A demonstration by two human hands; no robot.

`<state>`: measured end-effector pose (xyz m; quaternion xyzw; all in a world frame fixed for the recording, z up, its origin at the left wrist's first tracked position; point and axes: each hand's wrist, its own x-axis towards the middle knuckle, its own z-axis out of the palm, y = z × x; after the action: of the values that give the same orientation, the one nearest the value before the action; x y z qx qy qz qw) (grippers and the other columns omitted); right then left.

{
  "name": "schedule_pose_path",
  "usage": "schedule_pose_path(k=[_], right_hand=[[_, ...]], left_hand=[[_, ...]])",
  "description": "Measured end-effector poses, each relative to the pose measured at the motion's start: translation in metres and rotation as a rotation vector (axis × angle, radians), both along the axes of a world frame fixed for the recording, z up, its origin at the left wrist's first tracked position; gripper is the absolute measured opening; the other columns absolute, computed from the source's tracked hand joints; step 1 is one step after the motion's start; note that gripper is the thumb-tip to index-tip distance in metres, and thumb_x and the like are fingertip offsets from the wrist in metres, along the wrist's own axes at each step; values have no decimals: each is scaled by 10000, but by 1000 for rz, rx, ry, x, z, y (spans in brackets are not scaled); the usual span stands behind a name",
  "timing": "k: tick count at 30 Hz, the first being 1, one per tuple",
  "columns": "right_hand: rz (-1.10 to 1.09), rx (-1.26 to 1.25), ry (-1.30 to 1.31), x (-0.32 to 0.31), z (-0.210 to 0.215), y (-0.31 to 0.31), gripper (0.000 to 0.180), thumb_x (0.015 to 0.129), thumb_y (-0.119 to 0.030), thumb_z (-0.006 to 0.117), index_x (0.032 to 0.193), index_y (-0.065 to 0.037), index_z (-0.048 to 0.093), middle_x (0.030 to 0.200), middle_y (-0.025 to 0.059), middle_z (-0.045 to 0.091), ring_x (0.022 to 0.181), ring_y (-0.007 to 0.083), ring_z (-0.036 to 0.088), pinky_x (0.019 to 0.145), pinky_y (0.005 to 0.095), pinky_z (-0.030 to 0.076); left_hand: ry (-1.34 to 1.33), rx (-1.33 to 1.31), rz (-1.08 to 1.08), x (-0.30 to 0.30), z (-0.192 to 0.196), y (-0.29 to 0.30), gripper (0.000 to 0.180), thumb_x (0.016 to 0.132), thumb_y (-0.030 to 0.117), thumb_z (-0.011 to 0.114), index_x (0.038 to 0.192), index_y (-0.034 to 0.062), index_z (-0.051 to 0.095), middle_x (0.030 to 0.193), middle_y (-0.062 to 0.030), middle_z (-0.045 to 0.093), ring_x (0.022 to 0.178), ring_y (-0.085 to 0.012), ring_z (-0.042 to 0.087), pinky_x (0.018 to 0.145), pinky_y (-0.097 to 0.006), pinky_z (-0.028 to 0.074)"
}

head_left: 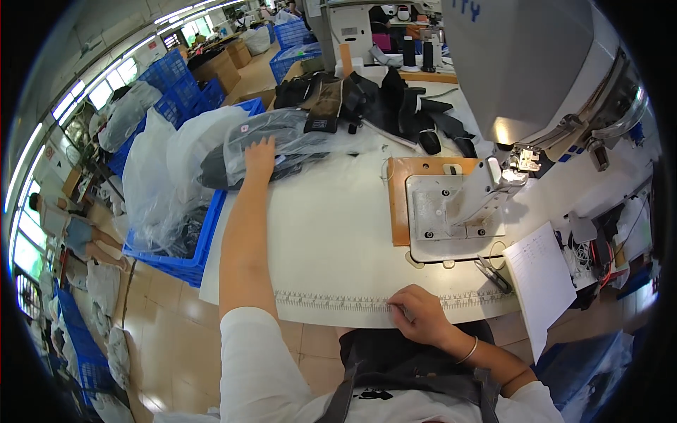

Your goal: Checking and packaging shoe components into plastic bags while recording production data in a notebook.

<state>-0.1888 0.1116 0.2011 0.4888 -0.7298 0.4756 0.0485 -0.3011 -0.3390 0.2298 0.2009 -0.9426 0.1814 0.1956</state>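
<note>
Reaching to the upper left of the frame, our left hand (259, 156) lies flat, fingers spread, on a clear plastic bag (282, 144) of dark pieces at the far edge of the white counter (331, 233), beside a blue crate (185, 247). Our right hand (422, 315), low in the frame, rests loosely curled on the counter's near edge, its grip holding nothing. We see the sewing machine (493, 176) at upper right.

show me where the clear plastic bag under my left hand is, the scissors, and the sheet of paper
Clear plastic bag (296, 141), head view, on its crinkled middle.
Scissors (492, 273), head view, on the blades.
Sheet of paper (539, 278), head view, on its white middle.
</note>
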Motion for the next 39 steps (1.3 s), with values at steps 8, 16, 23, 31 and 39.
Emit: schedule_pose_path(k=[8, 16, 23, 31, 39], right_hand=[[37, 9, -1, 3, 1, 3, 157, 700, -12, 607, 843, -32, 545, 751, 95, 547, 686, 261, 561, 581, 334, 467], [-12, -105, -220, -7, 5, 4, 180, 737, 17, 564, 917, 7, 549, 807, 119, 541, 681, 242, 559, 617, 302, 463], [-34, -132, -441, 4, 13, 5, 398, 721, 5, 577, 1114, -11, 518, 972, 105, 536, 839, 232, 522, 709, 310, 445], [-100, 75, 454, 13, 59, 28, 458, 699, -99, 638, 1139, -51, 521, 1009, 111, 534, 958, 293, 493, 926, 412, 351], [47, 468, 430, 1, 33, 46, 209, 690, -131, 637, 869, -54, 560, 808, 66, 504, 724, 247, 516, 808, 428, 396]], left_hand=[[268, 39, -268, 85, 43, 17, 371, 728, -58, 445, 1067, 46, 555, 1074, -175, 587, 942, -330, 585, 795, -385, 466], [89, 264, -550, 271, -2, 115, 530, 637, -148, 456, 1124, 33, 565, 1130, -139, 581, 1040, -315, 562, 834, -356, 481], [-87, 297, -440, 276, -2, 183, 536, 621, -128, 503, 1130, 30, 563, 1169, -111, 565, 1063, -328, 543, 860, -354, 468], [116, 1660, -508, 237, 41, 255, 291, 852, 204, 553, 1079, 23, 572, 899, -87, 629, 843, -137, 589, 733, -260, 451], [546, 1478, -343, 214, 31, 290, 124, 843, 111, 573, 803, -3, 542, 721, -33, 577, 670, -85, 536, 604, -228, 438]])
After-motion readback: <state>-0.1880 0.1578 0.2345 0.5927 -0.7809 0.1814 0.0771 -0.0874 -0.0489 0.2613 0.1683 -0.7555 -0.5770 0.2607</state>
